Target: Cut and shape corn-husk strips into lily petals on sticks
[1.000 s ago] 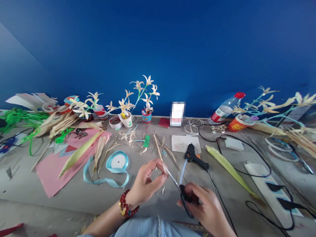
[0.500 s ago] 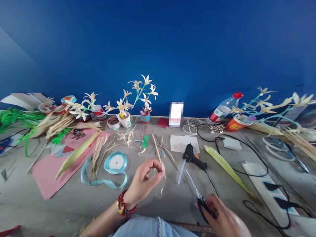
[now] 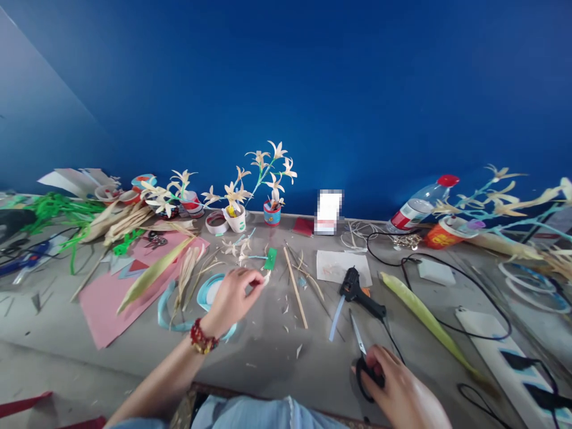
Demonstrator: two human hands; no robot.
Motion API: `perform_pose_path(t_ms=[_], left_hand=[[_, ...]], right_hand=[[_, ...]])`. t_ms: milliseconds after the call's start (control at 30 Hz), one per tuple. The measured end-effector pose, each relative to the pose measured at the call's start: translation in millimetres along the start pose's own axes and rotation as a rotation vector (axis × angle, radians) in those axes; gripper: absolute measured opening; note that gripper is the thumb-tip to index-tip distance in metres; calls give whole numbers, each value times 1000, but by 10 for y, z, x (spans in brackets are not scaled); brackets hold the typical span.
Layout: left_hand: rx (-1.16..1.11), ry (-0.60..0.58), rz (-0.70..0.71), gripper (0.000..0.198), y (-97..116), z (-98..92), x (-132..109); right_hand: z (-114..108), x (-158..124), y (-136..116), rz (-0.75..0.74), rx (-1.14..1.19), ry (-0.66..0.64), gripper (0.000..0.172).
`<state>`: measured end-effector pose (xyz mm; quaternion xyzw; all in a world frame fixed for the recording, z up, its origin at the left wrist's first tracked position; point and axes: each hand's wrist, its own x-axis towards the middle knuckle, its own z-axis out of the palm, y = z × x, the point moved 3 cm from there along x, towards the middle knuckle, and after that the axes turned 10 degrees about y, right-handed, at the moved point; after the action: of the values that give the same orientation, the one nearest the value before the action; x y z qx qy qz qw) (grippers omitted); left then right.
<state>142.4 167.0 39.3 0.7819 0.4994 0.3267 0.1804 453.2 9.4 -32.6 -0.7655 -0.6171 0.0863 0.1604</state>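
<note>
My left hand (image 3: 232, 296), with a red bead bracelet on the wrist, reaches out over the grey table (image 3: 277, 363) and pinches a small pale husk piece (image 3: 267, 277) by its fingertips, just above the light-blue ribbon roll (image 3: 210, 292). My right hand (image 3: 393, 387) rests low at the table's near edge, its fingers closed in the black handles of a pair of scissors (image 3: 363, 351) whose shut blades lie on the table pointing away. A thin wooden stick (image 3: 295, 288) lies between the two hands.
A black glue gun (image 3: 357, 292) with its cord lies beyond the scissors, a long green-yellow husk leaf (image 3: 424, 316) and a white power strip (image 3: 513, 357) to the right. Pink paper (image 3: 111, 292), husk flowers in cups (image 3: 236, 202) and a bottle (image 3: 420, 205) line the blue wall.
My left hand has moved forward and left with the small husk piece, away from the stick. My right hand has drawn the scissors back to the right and laid them on the table.
</note>
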Motion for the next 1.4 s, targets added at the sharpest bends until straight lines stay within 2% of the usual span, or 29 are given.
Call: perform_pose_path(t_ms=[100, 233, 400, 600, 900, 1167, 1300, 1400], left_hand=[[211, -113, 94, 13, -128, -17, 237], [298, -190, 109, 19, -275, 136, 437], [356, -222, 97, 18, -471, 327, 479], [390, -241, 100, 20, -521, 373, 447], [382, -196, 140, 24, -447, 352, 411], [302, -54, 119, 24, -239, 103, 263], [187, 9, 121, 32, -252, 46, 107], [139, 73, 125, 28, -289, 53, 53]], right_hand=[[12, 18, 42, -14, 48, -13, 13], [44, 13, 102, -36, 107, 0, 16], [39, 9, 111, -36, 116, 52, 20], [11, 44, 78, -39, 135, 86, 22], [-58, 75, -1, -35, 163, 79, 23], [-95, 99, -2, -51, 148, 105, 22], [-130, 127, -80, -113, 169, 169, 22], [-143, 160, -176, -168, 196, 189, 21]])
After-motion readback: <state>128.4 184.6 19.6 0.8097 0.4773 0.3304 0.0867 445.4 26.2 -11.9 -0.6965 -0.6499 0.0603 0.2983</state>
